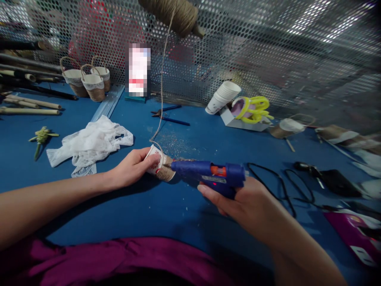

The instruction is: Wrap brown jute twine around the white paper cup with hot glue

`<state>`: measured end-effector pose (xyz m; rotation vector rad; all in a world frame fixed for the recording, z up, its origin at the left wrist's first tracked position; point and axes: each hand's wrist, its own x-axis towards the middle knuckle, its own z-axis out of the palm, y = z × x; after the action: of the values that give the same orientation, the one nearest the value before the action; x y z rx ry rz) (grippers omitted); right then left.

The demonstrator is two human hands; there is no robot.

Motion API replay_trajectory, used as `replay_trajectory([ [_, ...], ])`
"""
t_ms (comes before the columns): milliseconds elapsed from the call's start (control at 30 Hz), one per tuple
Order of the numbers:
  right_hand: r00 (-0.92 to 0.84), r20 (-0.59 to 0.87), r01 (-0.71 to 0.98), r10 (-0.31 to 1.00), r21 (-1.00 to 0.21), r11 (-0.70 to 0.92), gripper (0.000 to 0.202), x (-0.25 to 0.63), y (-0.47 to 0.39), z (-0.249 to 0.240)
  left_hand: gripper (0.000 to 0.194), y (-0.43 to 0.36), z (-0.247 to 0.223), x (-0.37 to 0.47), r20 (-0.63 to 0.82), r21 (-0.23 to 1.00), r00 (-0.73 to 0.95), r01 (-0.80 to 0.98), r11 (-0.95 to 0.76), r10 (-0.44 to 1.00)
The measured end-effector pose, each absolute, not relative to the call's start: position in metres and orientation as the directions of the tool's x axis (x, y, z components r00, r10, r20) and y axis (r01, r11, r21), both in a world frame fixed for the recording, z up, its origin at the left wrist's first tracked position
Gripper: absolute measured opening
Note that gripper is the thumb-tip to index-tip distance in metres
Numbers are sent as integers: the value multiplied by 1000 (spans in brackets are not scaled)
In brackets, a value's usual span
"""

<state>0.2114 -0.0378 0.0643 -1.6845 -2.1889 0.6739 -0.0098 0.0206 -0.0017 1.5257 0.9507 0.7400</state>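
Note:
My left hand (137, 166) is closed around a paper cup (155, 166) that lies tilted on its side above the blue table. Brown twine (166, 173) is wrapped round the lower part of the cup. From there a loose strand (162, 83) runs up to a large twine spool (175, 18) at the top. In my right hand (235, 202) is a blue hot glue gun (208, 172), gripped by its handle. Its nozzle points left and meets the cup's side by the edge of the wrapping; whether glue is coming out cannot be seen.
White lace (95, 139) lies left of the cup. Pliers (171, 115) rest behind it. Several small twine-covered baskets (93, 85) stand at the back left, near bamboo sticks (29, 111). Stacked paper cups (223, 97) and yellow-handled scissors (256, 109) are at the back right; a black cord (279, 184) curls at right.

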Motion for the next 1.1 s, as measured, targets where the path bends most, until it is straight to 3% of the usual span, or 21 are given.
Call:
replay_trajectory([
  [400, -271, -33, 819, 962, -533, 213, 26, 211, -39, 65, 33, 20, -2, -10, -51, 981, 478, 188, -46, 877],
  [633, -273, 0, 819, 962, -524, 232, 39, 211, -36, 64, 33, 20, -4, -10, -31, 988, 497, 148, -49, 867],
  [933, -227, -78, 808, 971, -572, 143, 38, 211, -38, 67, 31, 19, -4, -11, -5, 989, 518, 129, -73, 855],
  [1100, -117, -186, 810, 976, -586, -14, 40, 208, -33, 71, 33, 19, -6, -12, 14, 989, 536, 117, -91, 844],
])
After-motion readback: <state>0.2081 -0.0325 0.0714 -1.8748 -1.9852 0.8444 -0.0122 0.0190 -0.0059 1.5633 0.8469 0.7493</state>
